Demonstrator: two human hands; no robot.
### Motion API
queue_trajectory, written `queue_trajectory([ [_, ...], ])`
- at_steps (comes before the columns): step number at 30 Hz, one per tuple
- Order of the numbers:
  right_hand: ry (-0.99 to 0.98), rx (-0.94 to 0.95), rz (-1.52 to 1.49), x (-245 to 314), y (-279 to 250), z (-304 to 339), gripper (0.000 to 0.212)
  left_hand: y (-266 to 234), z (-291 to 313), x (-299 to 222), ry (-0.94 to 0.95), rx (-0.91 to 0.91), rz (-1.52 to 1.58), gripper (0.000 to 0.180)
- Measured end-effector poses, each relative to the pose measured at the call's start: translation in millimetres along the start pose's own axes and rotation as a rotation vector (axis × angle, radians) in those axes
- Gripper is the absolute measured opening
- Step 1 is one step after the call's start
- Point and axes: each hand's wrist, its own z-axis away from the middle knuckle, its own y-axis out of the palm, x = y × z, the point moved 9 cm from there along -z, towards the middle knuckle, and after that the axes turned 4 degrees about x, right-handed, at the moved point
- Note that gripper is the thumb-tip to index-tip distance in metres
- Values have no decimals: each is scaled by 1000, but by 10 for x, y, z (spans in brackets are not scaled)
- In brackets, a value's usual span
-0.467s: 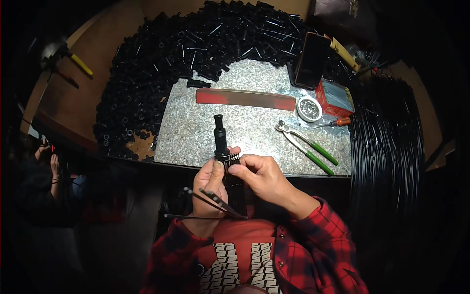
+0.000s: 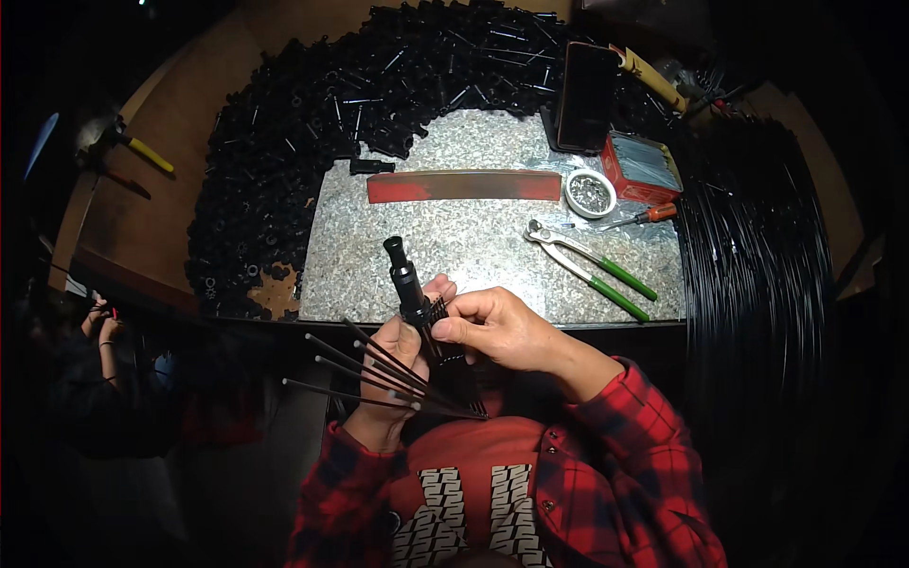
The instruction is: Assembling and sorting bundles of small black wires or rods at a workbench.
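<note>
And the black stepped tube (image 2: pixel 409 286) is tipped further over towards eleven o'clock, while the black rods (image 2: pixel 412 379) are now splayed in a wider fan towards nine and ten. The tube is gripped near its base, before the chest, by the left hand (image 2: pixel 390 341); the thin prongs (image 2: pixel 437 310) beside it are pinched by the right hand (image 2: pixel 502 327). A new working angle is probably being given, with nothing released. From the hands, the red bar (image 2: pixel 464 186) is seen at twelve-thirty on the speckled worktop (image 2: pixel 454 227), green-handled pincers (image 2: pixel 592 270) between two and three. Black parts (image 2: pixel 275 170) are heaped from ten to twelve; at nine, a co-worker's hands (image 2: pixel 112 329) are glimpsed.
</note>
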Motion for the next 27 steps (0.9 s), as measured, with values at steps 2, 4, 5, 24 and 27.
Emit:
queue_trajectory([
  [2, -14, 24, 3, 18, 2, -36, 33, -23, -8, 8, -54, -16, 17, 41],
  [4, -26, 49, 8, 45, 26, -45, 34, -42, -5, -30, -65, 1, -14, 40],
  [5, -17, 53, 32, 75, 43, -39, 33, -45, -4, -44, -71, 15, -44, 40],
  [24, -52, 35, 141, 180, 291, 8, 26, -216, 227, -44, -12, -30, 318, 28],
  [27, -94, 0, 167, 238, 263, 114, 28, -163, 249, 8, -66, -78, 286, 25],
])
